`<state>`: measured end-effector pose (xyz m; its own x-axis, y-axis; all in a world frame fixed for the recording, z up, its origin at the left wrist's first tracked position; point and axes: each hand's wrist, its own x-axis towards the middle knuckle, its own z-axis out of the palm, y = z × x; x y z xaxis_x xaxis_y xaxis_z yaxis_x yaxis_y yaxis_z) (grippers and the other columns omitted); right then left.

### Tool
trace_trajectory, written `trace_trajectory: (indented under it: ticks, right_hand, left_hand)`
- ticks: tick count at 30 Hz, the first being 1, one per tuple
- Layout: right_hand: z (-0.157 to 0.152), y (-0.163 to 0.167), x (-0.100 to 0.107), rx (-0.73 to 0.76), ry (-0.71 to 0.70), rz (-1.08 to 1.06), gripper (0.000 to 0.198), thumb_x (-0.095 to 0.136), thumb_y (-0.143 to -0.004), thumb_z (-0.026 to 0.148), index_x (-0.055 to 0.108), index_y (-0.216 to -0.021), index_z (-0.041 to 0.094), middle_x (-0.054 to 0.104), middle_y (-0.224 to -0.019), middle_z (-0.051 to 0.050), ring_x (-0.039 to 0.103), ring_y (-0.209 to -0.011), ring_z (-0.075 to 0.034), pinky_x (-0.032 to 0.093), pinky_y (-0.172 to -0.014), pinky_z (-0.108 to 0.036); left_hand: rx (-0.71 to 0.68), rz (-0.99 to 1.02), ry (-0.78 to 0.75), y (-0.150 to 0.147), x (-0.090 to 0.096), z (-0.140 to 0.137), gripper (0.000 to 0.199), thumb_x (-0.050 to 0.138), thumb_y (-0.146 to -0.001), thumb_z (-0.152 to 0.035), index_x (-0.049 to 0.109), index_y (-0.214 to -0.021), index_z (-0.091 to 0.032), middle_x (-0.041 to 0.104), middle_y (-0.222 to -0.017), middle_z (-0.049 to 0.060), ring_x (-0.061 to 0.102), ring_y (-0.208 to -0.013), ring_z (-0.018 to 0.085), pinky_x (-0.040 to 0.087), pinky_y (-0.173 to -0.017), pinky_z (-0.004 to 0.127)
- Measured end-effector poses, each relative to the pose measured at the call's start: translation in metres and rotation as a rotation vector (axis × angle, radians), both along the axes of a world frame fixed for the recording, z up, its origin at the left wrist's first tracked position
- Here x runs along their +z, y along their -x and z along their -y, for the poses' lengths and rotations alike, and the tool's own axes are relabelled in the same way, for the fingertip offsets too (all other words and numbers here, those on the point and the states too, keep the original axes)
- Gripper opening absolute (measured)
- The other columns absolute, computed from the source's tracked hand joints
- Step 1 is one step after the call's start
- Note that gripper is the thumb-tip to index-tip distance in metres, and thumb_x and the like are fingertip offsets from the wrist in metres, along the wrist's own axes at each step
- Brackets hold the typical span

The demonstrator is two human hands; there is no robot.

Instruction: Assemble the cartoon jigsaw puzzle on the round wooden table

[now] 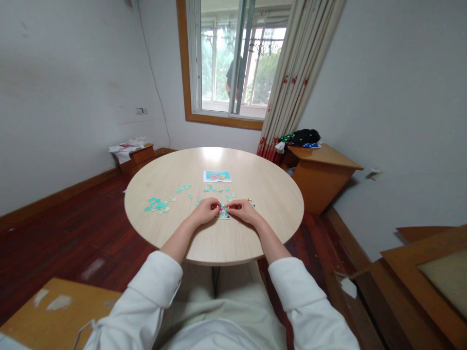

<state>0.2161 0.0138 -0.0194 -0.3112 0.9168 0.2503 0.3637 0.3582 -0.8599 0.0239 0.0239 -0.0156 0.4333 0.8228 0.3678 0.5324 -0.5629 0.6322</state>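
Note:
Over the near middle of the round table, my left hand (206,211) and my right hand (243,211) face each other with fingers closed in a pinch. Between them lies a small joined patch of jigsaw puzzle (224,217), pink and teal, partly covered by my fingers. The fingertips of each hand grip a puzzle piece at this patch, though the exact pieces are mostly hidden. Loose teal pieces (156,205) lie heaped at the left, and several more pieces (215,191) are scattered beyond my hands. A picture sheet (217,176) of the puzzle lies farther back.
The pale round table (160,170) stands before my lap. A wooden cabinet (321,167) with dark cloth (305,136) on top is at the right, by the curtain (292,78). A person (233,78) is visible through the window. Wooden furniture (430,267) sits at the lower right.

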Motion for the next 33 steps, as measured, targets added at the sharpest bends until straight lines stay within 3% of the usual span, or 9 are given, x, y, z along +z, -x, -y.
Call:
trace_trajectory:
  ticks: [33]
  right_hand:
    - [0.0018, 0.0041, -0.0015, -0.034, 0.038, 0.012, 0.031, 0.064, -0.065, 0.033, 0.071, -0.085, 0.01, 0.057, -0.06, 0.0, 0.044, -0.056, -0.009, 0.033, -0.053, -0.023]
  left_hand:
    - [-0.033, 0.023, 0.042, 0.0004, 0.0014, 0.001, 0.007, 0.062, -0.068, -0.02, 0.064, -0.07, -0.014, 0.057, -0.066, 0.0, 0.051, -0.064, 0.012, 0.039, -0.061, 0.024]
